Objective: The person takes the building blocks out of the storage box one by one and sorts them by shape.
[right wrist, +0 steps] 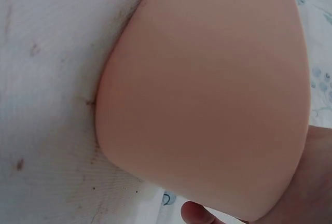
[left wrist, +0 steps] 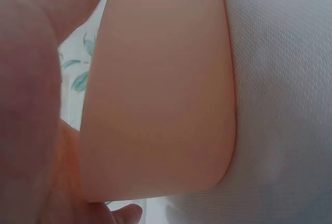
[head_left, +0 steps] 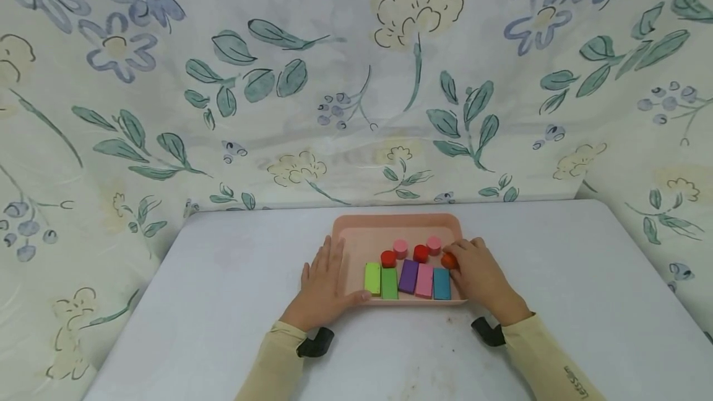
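A peach tray (head_left: 398,221) lies on the table with small blocks in it. My left hand (head_left: 321,286) rests along its left rim, fingers straight, with the thumb reaching over the front edge beside a lime block (head_left: 372,280). At the tray's right end, my right hand (head_left: 481,274) pinches an orange-red round block (head_left: 449,260) between thumb and forefinger. The tray's outer wall (left wrist: 161,89) fills much of the left wrist view, a fingertip (left wrist: 127,214) showing past its lower end. Likewise in the right wrist view, the wall (right wrist: 207,89) hides most of that hand.
Along the tray's front stand a green block (head_left: 389,283), a purple one (head_left: 409,276), a pink one (head_left: 424,281) and a blue one (head_left: 442,284). Behind them are red round blocks (head_left: 388,258) and pink round blocks (head_left: 400,249). Floral cloth (head_left: 356,79) hangs behind the white table (head_left: 250,265).
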The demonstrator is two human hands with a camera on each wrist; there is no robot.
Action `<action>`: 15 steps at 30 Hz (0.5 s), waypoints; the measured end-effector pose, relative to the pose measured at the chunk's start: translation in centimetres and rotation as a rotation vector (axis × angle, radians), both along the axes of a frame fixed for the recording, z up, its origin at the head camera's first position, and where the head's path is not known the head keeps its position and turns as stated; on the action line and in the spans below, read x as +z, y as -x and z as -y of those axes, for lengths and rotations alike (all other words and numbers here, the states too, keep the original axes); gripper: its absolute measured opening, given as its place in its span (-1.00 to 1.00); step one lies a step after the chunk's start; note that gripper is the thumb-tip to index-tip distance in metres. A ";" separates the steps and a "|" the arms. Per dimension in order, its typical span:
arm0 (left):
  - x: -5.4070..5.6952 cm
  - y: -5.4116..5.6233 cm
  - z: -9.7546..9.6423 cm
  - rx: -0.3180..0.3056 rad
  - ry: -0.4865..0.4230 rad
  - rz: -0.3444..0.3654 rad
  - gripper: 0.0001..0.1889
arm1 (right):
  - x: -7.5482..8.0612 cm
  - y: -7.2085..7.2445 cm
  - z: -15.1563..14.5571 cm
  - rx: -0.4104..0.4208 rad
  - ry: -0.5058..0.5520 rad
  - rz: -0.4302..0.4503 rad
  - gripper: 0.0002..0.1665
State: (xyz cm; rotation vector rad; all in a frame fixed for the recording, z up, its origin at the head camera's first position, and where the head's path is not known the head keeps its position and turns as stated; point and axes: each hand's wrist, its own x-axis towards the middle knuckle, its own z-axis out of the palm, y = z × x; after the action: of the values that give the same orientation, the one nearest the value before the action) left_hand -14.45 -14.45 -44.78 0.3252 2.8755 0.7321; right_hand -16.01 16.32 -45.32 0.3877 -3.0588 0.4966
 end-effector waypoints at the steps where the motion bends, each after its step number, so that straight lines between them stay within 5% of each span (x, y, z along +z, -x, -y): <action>1: 0.0 0.0 0.0 0.003 0.000 0.003 0.26 | 0.0 0.0 0.0 -0.001 -0.004 -0.005 -0.49; 15: 0.0 0.1 -0.2 0.018 -0.022 0.009 0.37 | 0.3 0.2 -0.2 -0.055 0.011 -0.013 -0.44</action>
State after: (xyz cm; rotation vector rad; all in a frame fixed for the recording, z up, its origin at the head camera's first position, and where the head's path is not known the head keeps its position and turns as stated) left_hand -14.59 -14.22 -44.74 0.2979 2.8673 0.7673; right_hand -16.19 16.55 -44.98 0.3036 -3.0438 0.5062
